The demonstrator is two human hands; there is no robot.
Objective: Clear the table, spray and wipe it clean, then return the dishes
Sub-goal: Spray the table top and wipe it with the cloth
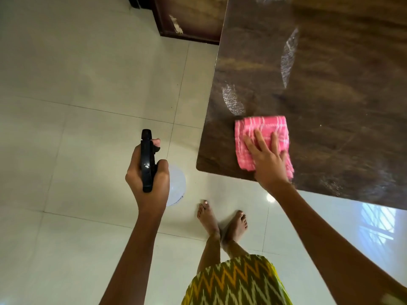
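The right hand (267,159) lies flat with its fingers spread on a pink cloth (262,137), pressing it down on the dark brown table (341,106) near the table's corner. The left hand (149,172) is curled tight around the black top of a spray bottle (147,160), holding it out over the pale tiled floor (77,106), away from the table. White wet streaks (233,100) show on the table just past the cloth.

A dark wooden cabinet (191,18) stands on pale, glossy floor tiles (88,73).
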